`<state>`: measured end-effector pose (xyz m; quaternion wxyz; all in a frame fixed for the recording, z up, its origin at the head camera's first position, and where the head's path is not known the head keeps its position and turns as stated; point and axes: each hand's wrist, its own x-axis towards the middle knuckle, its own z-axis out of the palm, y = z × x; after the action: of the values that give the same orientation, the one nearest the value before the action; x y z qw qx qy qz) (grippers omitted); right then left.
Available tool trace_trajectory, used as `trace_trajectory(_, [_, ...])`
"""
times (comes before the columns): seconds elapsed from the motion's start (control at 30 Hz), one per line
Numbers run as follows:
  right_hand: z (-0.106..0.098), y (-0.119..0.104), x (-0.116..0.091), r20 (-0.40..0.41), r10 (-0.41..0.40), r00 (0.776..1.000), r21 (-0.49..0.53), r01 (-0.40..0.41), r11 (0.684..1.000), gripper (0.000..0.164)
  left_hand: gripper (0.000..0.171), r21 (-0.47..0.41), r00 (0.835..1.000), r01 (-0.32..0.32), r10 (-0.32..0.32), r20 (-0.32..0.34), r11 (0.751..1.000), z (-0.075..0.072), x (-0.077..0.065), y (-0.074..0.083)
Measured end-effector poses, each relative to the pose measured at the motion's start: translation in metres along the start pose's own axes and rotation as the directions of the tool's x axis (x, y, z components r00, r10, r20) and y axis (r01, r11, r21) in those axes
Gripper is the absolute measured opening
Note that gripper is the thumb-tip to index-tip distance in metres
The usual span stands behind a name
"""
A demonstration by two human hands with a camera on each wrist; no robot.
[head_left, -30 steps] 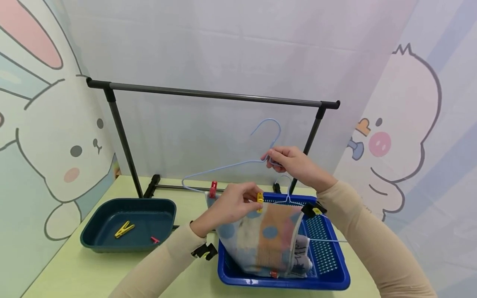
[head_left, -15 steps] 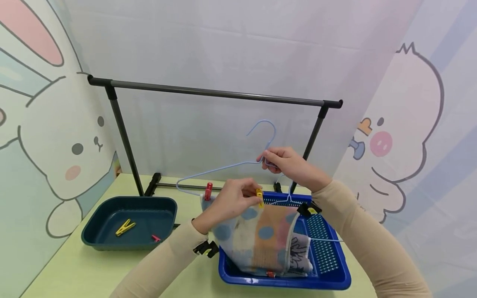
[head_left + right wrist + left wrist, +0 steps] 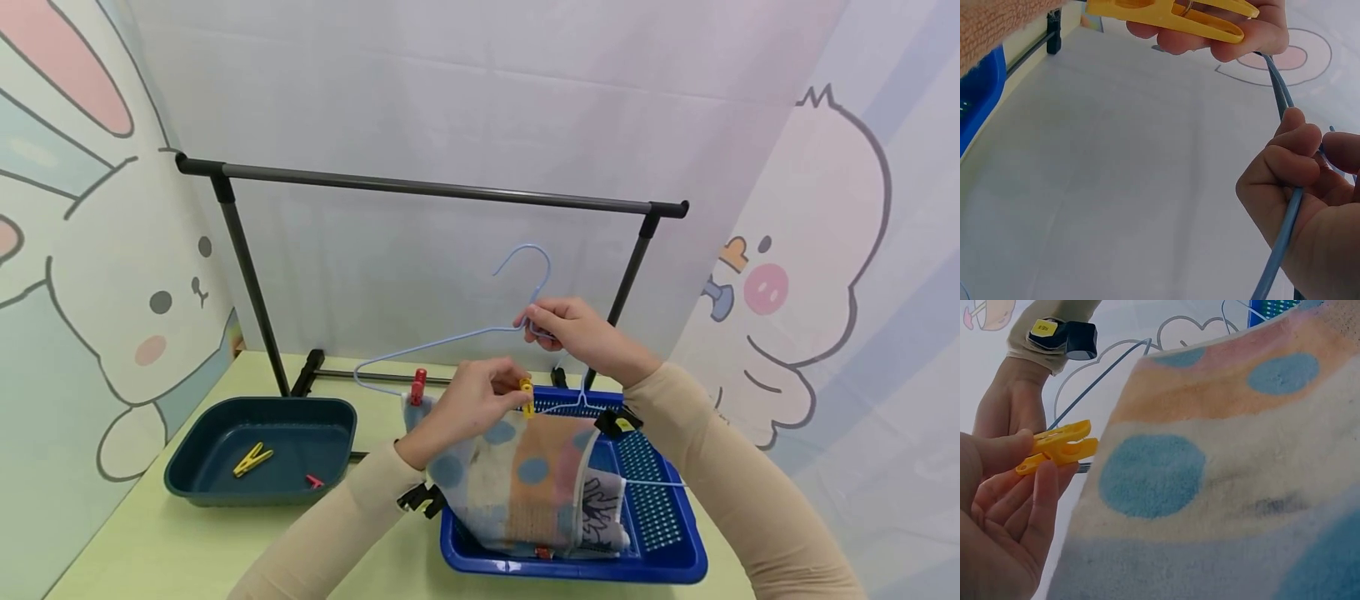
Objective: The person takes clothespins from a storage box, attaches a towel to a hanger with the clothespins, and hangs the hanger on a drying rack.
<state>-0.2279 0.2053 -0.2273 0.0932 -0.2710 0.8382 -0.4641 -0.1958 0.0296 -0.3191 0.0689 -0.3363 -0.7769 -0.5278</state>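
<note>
In the head view, my right hand (image 3: 572, 327) grips a light blue wire hanger (image 3: 442, 340) at its neck, hook upward. My left hand (image 3: 474, 407) pinches a yellow clothespin (image 3: 528, 400) between thumb and fingers at the top edge of a small towel (image 3: 534, 472) with blue dots and orange and cream stripes. The left wrist view has that clothespin's tips (image 3: 1092, 439) right at the towel's edge; whether they bite the cloth is unclear. A red clothespin (image 3: 417, 387) fastens the towel's left corner to the hanger. The towel hangs down over the blue basket (image 3: 577, 570).
Inside the basket lie a grey patterned cloth (image 3: 602, 510) and a second blue hanger (image 3: 581, 398). At left, a dark green tub (image 3: 258, 493) holds a yellow clothespin (image 3: 252, 459) and a small pink clip (image 3: 314, 482). A black drying rack (image 3: 435, 191) stands behind.
The hanger and towel have shifted slightly left and my right hand with them. My left hand keeps its pinch on the yellow clothespin, which has moved a little along the towel's top edge.
</note>
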Motion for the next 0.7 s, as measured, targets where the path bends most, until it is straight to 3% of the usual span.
trace_trajectory(0.2, [0.001, 0.001, 0.001, 0.011, -0.005, 1.0, -0.007, 0.005, 1.0, 0.04, 0.009, -0.021, 1.0, -0.013, 0.013, 0.001, 1.0, 0.005, 0.002, 0.001])
trace_trajectory(0.37, [0.002, 0.0, 0.002, 0.019, -0.008, 1.0, 0.007, 0.008, 1.0, 0.04, 0.01, -0.044, 0.999, 0.036, -0.035, 0.039, 0.998, 0.007, 0.005, 0.003])
trace_trajectory(0.6, [0.005, 0.001, 0.003, 0.022, -0.004, 1.0, 0.064, 0.003, 0.998, 0.037, 0.008, -0.109, 0.992, 0.082, -0.071, 0.102, 0.991, 0.003, 0.002, 0.031])
trace_trajectory(0.7, [0.006, 0.002, 0.003, 0.023, -0.009, 1.0, 0.059, 0.008, 0.998, 0.037, 0.008, -0.097, 0.991, 0.084, -0.073, 0.113, 0.992, 0.006, 0.003, 0.028])
